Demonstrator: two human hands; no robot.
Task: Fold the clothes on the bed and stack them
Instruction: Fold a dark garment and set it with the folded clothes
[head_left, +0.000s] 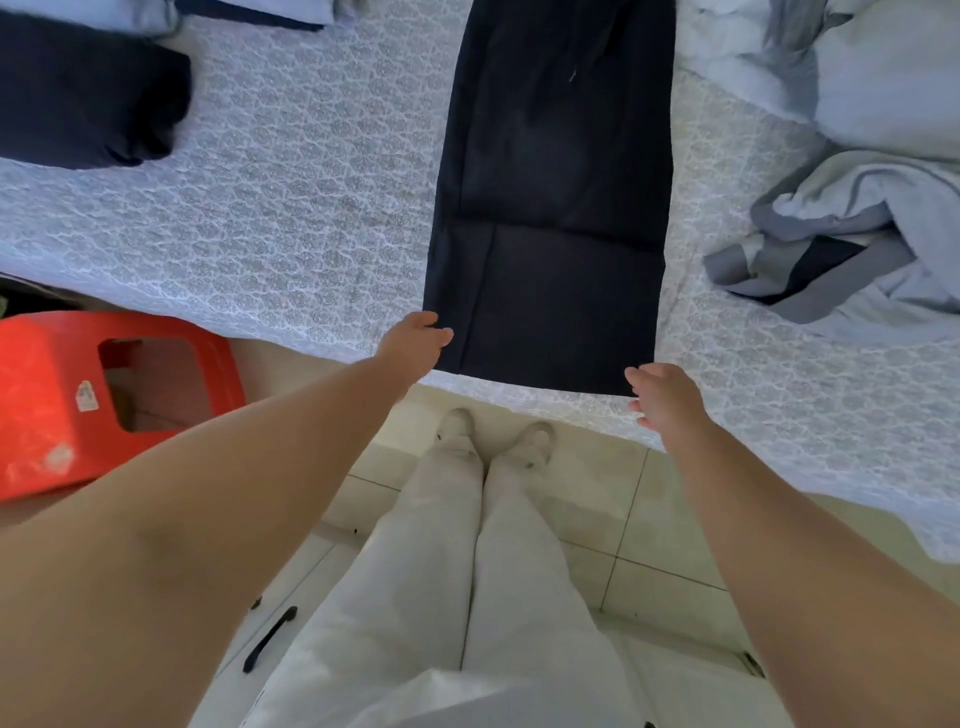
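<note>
**Asker:** Trousers first: where did they lie, and which way did they run from you?

**Describer:** Your dark navy trousers (556, 197) lay flat on the bed (291, 197), which carried a pale patterned cover. Their long axis ran straight away from you, from the near edge of the bed up past the top of the view. The near hem lay closest to you, just at the bed's edge, above your feet on the tiled floor (587, 499).

**Asker:** And my hands?

**Describer:** Your left hand (415, 343) was at the near left corner of that hem, fingertips touching the cloth. I could not tell whether the grip had closed on it; the fingers looked only lightly bent. Your right hand (662, 395) was at the near right corner, fingers loose and spread, beside the hem edge rather than holding it. Each hand was about equally near its own corner.

**Asker:** What did the coming move turn on?

**Describer:** In my judgement, on that axis. The cloth stretched away from both grips, so a fold would mean lifting the near hem and carrying it forward, away from your body, along the length.

**Asker:** Anything else on the bed?

**Describer:** A folded dark garment (88, 98) lay far left, well apart. A loose heap of pale blue and grey clothes (852, 218) lay to the right. A red plastic stool (104, 395) stood on the floor at your left.
</note>
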